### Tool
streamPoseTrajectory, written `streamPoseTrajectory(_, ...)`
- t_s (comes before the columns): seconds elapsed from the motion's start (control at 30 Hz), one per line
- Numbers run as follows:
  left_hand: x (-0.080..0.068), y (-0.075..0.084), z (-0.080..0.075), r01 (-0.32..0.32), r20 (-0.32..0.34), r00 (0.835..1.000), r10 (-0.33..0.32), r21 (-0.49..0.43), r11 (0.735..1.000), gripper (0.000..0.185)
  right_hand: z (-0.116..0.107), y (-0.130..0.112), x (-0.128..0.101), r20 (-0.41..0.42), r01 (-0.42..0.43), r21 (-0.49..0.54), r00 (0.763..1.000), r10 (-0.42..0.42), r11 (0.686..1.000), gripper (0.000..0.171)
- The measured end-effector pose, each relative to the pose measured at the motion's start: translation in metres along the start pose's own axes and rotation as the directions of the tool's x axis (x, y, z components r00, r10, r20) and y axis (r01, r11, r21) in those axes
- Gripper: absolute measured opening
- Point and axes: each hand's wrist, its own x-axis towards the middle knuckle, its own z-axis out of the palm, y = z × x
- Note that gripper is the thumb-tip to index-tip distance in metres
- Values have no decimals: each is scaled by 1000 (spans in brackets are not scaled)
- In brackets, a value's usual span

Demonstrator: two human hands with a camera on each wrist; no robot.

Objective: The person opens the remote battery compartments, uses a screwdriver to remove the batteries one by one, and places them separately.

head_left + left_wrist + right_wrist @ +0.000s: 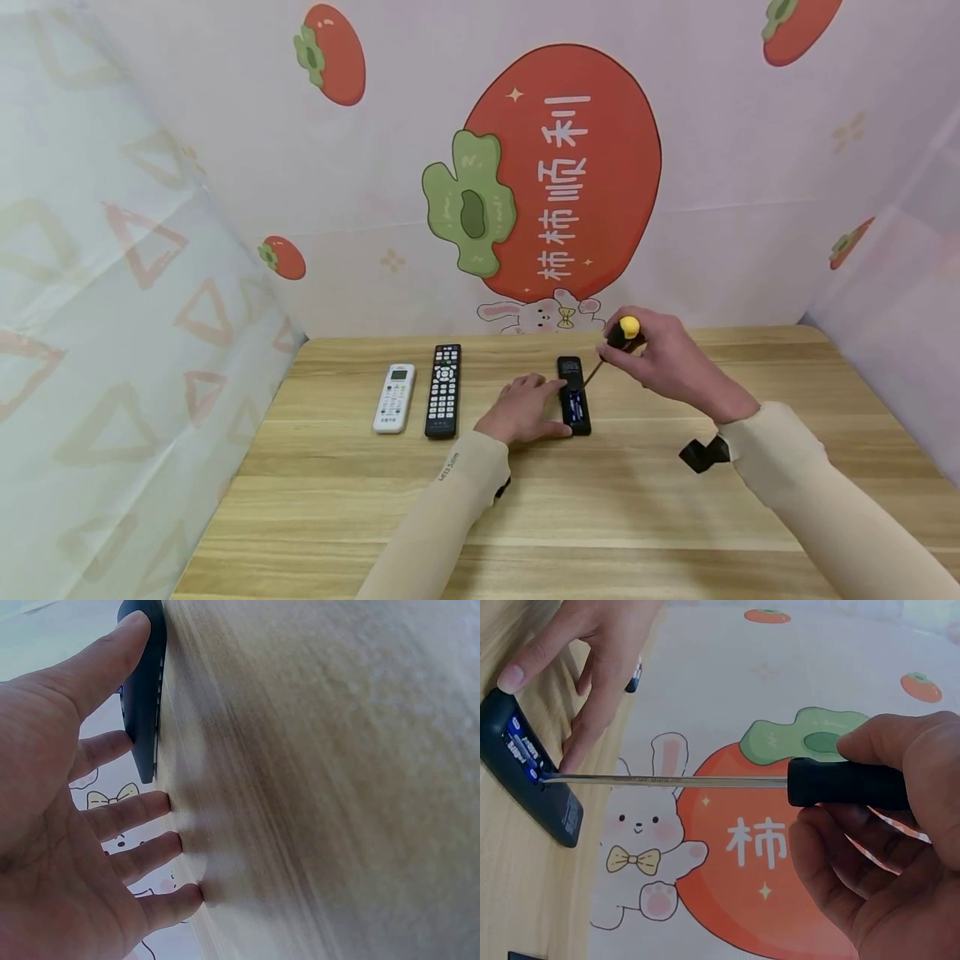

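A small black remote control lies face down on the table, its battery bay uncovered. Blue-wrapped batteries sit inside the bay. My left hand rests beside it, thumb and index finger touching the remote's left side and the other fingertips down on the wood. The fingers of that hand look fairly straight. With my right hand I hold a screwdriver by its black handle, which has a yellow end. Its thin metal shaft slants down, and the tip meets the bay at one end of the batteries.
A white remote control and a longer black remote control lie face up left of my left hand. A black angular piece shows by the right sleeve. Behind the wooden table stands a printed wall.
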Motion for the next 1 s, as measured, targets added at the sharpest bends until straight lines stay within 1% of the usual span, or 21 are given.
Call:
streamPoseTrajectory(0.1,0,0,0,-9,-4,1000,9,3,1000,78,-1,1,2,-5,-27,5,1000,27,1000,15)
streamPoseTrajectory(0.2,0,0,0,-14,-6,1000,14,8,1000,78,-1,0,4,-12,-51,-12,999,51,999,12)
streamPoseTrajectory(0.43,0,0,-1,-8,-5,1000,8,5,1000,78,-1,0,8,-10,-109,-33,994,109,993,12)
streamPoseTrajectory(0.5,-1,1,-1,-5,-2,1000,5,3,1000,78,-2,1,9,2,-104,-34,995,104,994,11)
streamPoseTrajectory(0.6,-1,0,-1,0,-1,1000,0,3,1000,78,-4,0,10,44,-79,-18,996,80,997,12)
streamPoseTrajectory(0.7,0,1,-1,4,0,1000,-4,1,1000,78,-5,-3,10,92,-42,5,995,41,999,16)
streamPoseTrajectory(0.87,1,1,0,12,7,1000,-12,-5,1000,77,-4,-7,4,168,38,15,985,-40,999,20)
streamPoseTrajectory(0.93,1,1,0,11,5,1000,-11,-6,1000,77,-3,-7,1,168,50,9,984,-51,999,20)
streamPoseTrajectory(1.0,1,1,1,7,3,1000,-7,-6,1000,77,-2,-6,-1,143,41,4,989,-41,999,22)
